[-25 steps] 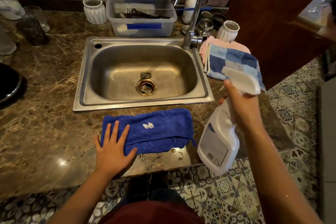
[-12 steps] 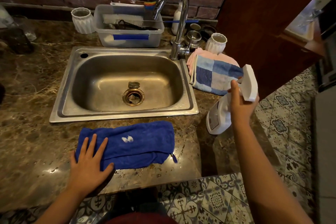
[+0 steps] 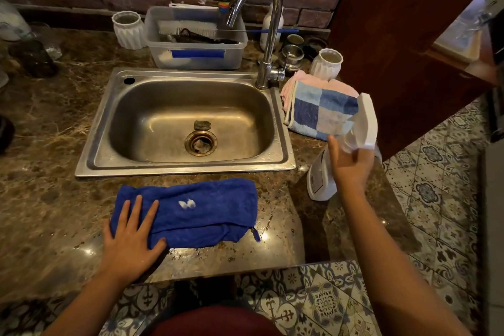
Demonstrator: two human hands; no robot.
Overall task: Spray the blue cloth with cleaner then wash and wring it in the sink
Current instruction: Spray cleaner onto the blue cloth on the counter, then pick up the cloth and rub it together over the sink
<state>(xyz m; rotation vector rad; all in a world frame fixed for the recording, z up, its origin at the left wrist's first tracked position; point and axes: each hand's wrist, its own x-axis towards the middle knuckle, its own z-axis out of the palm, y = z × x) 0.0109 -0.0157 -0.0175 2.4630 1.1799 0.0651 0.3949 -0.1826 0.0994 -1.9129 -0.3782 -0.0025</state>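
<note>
A folded blue cloth (image 3: pixel 191 211) of plush terry, marked by a small white dab of foam (image 3: pixel 187 204), lies along the front edge of the brown marbled stone worktop (image 3: pixel 49 172), just in front of the sink (image 3: pixel 188 124). The left hand (image 3: pixel 131 237) presses flat on the cloth's left end, fingers straight and spread. The right hand (image 3: pixel 350 163) hovers over the worktop's right edge, its fingers loosened around the neck of a white plastic spray bottle (image 3: pixel 320 181) whose base stands on the stone; whether the hand grips the neck or has let go cannot be told. The bottle's angular trigger head (image 3: pixel 366 120) rises above the fingers. The rectangular stainless-steel basin has rounded corners and a brass-ringed drain (image 3: pixel 201 142). A curved chrome tap (image 3: pixel 268 33) stands at the sink's back right corner. Beside the sink's right rim lies a blue-checked towel (image 3: pixel 319 113) over a pink one (image 3: pixel 293 84). Along the back edge, under a brick wall, stand a clear plastic tub (image 3: pixel 195 48) of brushes and two ribbed white cups (image 3: pixel 128 30).
</note>
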